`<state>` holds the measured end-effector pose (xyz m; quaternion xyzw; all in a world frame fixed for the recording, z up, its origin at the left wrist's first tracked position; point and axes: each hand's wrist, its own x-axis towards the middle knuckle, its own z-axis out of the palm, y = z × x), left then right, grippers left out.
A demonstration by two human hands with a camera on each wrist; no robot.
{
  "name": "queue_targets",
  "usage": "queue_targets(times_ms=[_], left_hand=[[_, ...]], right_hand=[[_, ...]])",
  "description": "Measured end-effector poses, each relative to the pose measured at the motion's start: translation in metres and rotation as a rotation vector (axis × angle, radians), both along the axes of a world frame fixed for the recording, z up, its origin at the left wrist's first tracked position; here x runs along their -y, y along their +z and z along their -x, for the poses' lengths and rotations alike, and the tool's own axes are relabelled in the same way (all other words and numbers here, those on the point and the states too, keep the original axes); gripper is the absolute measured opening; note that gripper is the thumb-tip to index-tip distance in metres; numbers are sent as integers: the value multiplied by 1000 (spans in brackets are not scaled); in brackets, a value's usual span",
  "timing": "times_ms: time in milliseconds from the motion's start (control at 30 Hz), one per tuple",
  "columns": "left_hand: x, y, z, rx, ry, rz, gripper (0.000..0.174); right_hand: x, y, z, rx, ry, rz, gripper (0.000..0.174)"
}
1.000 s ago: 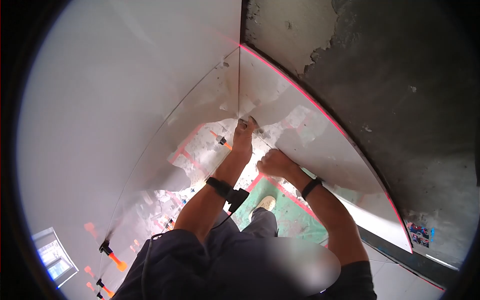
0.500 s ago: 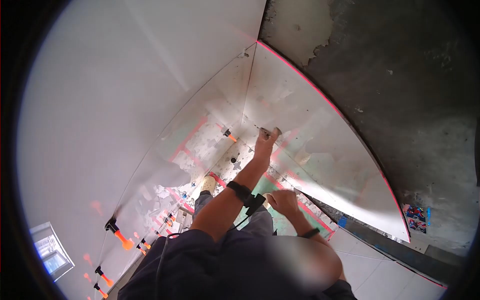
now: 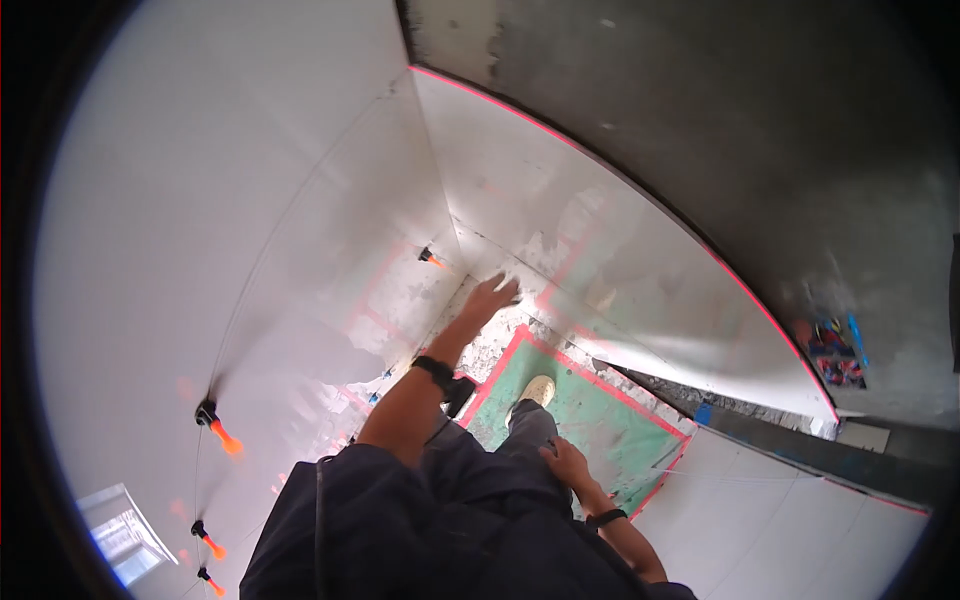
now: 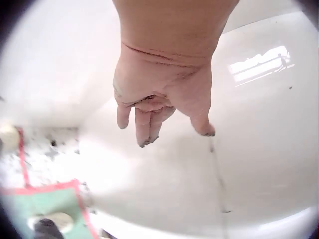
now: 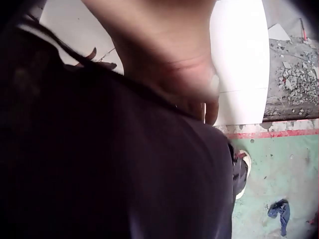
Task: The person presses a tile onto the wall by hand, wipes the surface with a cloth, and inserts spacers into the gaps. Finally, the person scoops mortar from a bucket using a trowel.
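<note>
My left hand (image 3: 490,297) reaches toward the wall corner, low in front of the white tiled wall (image 3: 540,210). In the left wrist view, that hand (image 4: 159,94) has its thumb out and its fingers loosely bent, with dark smudges on the fingertips. Nothing shows between them. A smeared joint (image 4: 218,174) runs down the glossy panel below the thumb. My right hand (image 3: 567,463) hangs beside the thigh of my grey trousers (image 3: 530,440). Dark cloth (image 5: 124,159) hides most of the right hand's fingers in the right wrist view.
Black clips with orange ends (image 3: 222,432) stand along the left wall's joint; another clip (image 3: 430,257) sits near the corner. A red line (image 3: 590,155) follows the right wall's tile edge. Red tape (image 3: 645,412) borders the green floor (image 3: 610,450). Rubble (image 5: 301,74) lies behind a white panel.
My left hand has come away from the right wall's lower joint, with its fingers now spread. My right hand has dropped from near that wall to beside my leg. The view has shifted.
</note>
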<state>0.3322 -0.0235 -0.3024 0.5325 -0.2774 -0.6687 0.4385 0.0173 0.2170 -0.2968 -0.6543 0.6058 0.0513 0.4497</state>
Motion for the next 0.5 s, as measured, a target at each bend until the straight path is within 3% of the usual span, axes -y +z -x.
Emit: queue_targets(times_ms=[33, 67, 100, 133, 167, 233, 267, 333, 367, 433, 500], left_hand=[[-20, -1, -10, 301, -195, -31, 95], [-42, 0, -25, 607, -384, -57, 93], [-75, -32, -37, 775, -366, -4, 88], [-111, -43, -48, 795, -295, -139, 85], [-143, -64, -59, 909, -303, -312, 96], [-221, -102, -78, 972, -233, -310, 72], [-252, -169, -103, 1092, -602, -475, 80], [-282, -142, -93, 1027, -854, -618, 89], [-282, -126, -86, 1037, -877, -605, 89], [-280, -98, -57, 395, -747, -1137, 89], [-245, -62, -15, 261, -735, -884, 65]], right_hand=[[-6, -4, 8, -10, 62, -113, 60], [-8, -2, 14, -2, 52, -108, 60], [-7, 2, 22, 2, 91, -168, 62], [-6, 5, 30, 5, 134, -228, 63], [-7, 8, 40, 13, 133, -224, 63], [-12, 10, 64, 53, 75, -304, 65], [-19, 10, 76, 59, 67, -299, 65], [-47, 4, 98, 34, 56, -371, 65], [-74, -7, 107, 38, 30, -370, 65], [-137, -38, 117, 237, -333, -438, 68], [-190, -46, 110, 339, -538, -445, 70]])
